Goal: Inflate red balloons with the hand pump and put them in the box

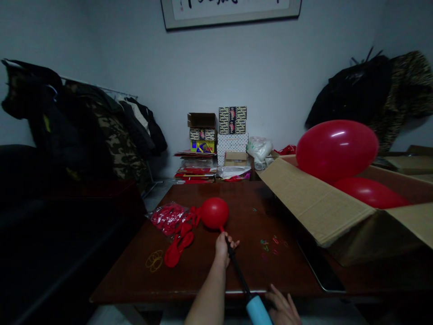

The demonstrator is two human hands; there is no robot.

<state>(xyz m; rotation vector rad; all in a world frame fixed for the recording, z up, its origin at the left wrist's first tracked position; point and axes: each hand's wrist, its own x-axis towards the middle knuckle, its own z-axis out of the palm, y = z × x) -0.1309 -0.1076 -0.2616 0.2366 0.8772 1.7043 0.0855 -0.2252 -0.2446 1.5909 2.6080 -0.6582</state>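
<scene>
A small, partly inflated red balloon (214,213) sits on the black nozzle end of a hand pump with a light blue body (258,310). My left hand (225,248) pinches the balloon's neck against the nozzle, above the brown table. At the bottom edge, my right hand (283,305) is beside the blue pump body, its visible fingers spread; the palm side is partly out of frame. Flat red balloons (178,248) and a clear bag of red balloons (170,217) lie left of the inflated one.
Yellow rubber bands (154,261) lie at the table's left. Small coloured clips or bands (265,246) are scattered right of my left hand. On the right, an open cardboard box (318,198) holds large red balloons (337,149), with a dark flat device (321,266) beside it. Stacked boxes (232,142) stand behind.
</scene>
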